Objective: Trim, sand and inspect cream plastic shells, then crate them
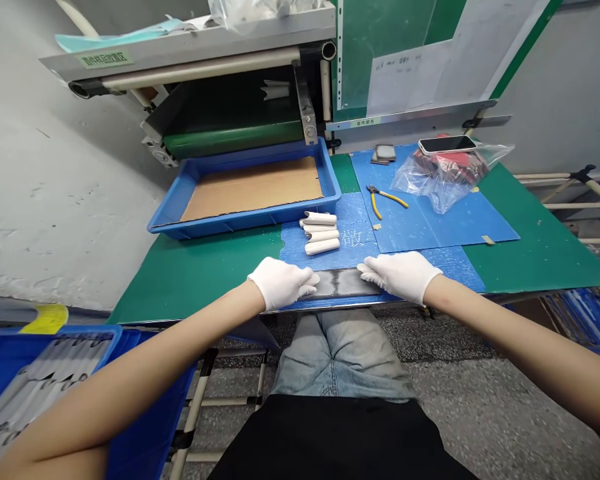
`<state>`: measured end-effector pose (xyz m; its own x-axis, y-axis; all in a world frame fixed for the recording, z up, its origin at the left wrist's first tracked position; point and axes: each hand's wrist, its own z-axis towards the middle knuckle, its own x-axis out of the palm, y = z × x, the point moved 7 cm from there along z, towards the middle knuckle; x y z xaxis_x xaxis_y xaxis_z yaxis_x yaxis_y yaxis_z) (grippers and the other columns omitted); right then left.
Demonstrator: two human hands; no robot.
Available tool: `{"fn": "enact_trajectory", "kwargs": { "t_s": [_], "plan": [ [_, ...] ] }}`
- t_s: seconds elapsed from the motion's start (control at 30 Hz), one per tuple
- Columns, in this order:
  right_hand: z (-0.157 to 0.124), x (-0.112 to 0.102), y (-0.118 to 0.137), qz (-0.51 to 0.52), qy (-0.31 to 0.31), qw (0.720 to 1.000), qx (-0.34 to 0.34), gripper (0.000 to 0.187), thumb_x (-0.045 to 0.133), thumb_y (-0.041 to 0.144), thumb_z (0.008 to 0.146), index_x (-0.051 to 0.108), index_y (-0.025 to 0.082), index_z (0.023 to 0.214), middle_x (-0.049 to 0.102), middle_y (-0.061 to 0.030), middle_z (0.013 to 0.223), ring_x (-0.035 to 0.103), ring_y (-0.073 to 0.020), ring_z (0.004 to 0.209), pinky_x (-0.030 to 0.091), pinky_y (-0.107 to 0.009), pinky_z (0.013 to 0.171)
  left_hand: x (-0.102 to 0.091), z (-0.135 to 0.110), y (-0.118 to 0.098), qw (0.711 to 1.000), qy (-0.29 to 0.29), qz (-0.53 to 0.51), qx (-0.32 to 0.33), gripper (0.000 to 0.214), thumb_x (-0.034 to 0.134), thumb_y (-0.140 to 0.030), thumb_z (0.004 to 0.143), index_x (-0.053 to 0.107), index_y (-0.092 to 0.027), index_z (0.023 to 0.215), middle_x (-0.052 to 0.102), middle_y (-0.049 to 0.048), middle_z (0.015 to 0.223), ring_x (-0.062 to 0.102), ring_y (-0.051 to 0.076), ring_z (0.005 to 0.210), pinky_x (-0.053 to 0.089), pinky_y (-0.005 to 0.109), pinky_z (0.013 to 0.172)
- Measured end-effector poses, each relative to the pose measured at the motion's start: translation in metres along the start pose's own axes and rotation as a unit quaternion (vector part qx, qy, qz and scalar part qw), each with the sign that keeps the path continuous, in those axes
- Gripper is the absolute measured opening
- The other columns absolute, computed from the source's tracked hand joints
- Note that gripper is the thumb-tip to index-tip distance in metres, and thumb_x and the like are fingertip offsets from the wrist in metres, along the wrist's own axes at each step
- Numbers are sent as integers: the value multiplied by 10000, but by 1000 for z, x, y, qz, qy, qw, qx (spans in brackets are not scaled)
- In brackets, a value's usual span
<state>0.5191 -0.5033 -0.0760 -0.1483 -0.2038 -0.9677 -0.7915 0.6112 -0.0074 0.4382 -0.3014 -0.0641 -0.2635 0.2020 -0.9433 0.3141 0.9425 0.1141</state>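
Observation:
Both my hands wear white gloves. My left hand (pixel 281 283) and my right hand (pixel 401 275) rest on the two ends of a flat dark grey strip (pixel 341 283) lying on the blue mat (pixel 430 220) at the table's front edge. The left fingers are curled over the strip's left end; the right fingers lie flat on its right end. Just beyond the strip lie several white curved pieces (pixel 321 233) side by side.
A blue tray (pixel 330 175) lined with cardboard stands at the back under a green conveyor (pixel 230 137). Yellow-handled pliers (pixel 384 198), a plastic bag (pixel 445 175) and a phone (pixel 447 144) lie at the right. A blue bin (pixel 130 427) of grey parts is lower left.

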Motion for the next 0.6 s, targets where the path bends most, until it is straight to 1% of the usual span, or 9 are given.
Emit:
{"fn": "enact_trajectory", "kwargs": {
  "t_s": [0.1,0.17,0.23,0.3,0.4,0.47,0.53,0.6],
  "plan": [
    [18,-20,22,-44,2,998,-47,424,329,511,1085,640,257,1219,790,-128,981,746,-298,805,420,-353,676,-16,21,-5,1000,-10,7,14,443,422,-608,1027,717,-293,1125,777,112,899,741,322,784,470,371,703],
    [27,-27,29,-71,15,995,-69,365,404,459,1064,657,259,1234,789,-137,966,738,-304,820,412,-359,687,-18,29,-3,1000,-5,6,18,438,450,-628,1013,718,-300,1129,775,110,906,733,306,798,461,359,719],
    [30,-28,28,-95,46,991,-84,341,458,463,1044,691,262,1191,786,-138,922,729,-311,811,401,-362,684,-14,30,2,999,18,11,26,430,465,-647,1003,715,-313,1109,769,93,874,717,283,767,440,340,705],
    [30,-27,25,-108,63,987,-97,343,476,484,1039,713,269,1162,783,-135,892,719,-307,790,388,-361,679,-10,28,6,999,24,19,36,408,482,-638,1000,717,-313,1076,755,79,819,697,270,723,420,335,688],
    [28,-32,28,-87,43,988,-120,336,462,441,1046,727,274,1168,786,-132,907,709,-284,772,376,-359,685,-13,29,8,998,-23,-10,57,368,567,-612,972,714,-275,996,713,59,725,656,243,660,407,335,683],
    [28,-33,31,-79,39,988,-124,331,467,411,1040,734,271,1176,786,-134,909,708,-279,770,377,-362,689,-16,30,8,995,-50,-43,76,389,618,-642,936,699,-261,937,648,22,625,603,204,596,399,323,674],
    [28,-31,31,-93,56,988,-110,329,487,423,1029,750,268,1154,786,-138,899,709,-286,781,381,-362,688,-15,29,9,993,-49,-58,91,441,625,-692,909,688,-256,877,569,-8,533,541,171,532,388,307,655],
    [27,-30,32,-98,65,988,-101,357,479,472,1032,756,281,1153,790,-136,927,710,-289,810,386,-360,692,-16,27,8,992,-46,-56,100,440,594,-690,924,701,-264,893,572,-6,530,534,168,519,379,300,643]
  ]
}}
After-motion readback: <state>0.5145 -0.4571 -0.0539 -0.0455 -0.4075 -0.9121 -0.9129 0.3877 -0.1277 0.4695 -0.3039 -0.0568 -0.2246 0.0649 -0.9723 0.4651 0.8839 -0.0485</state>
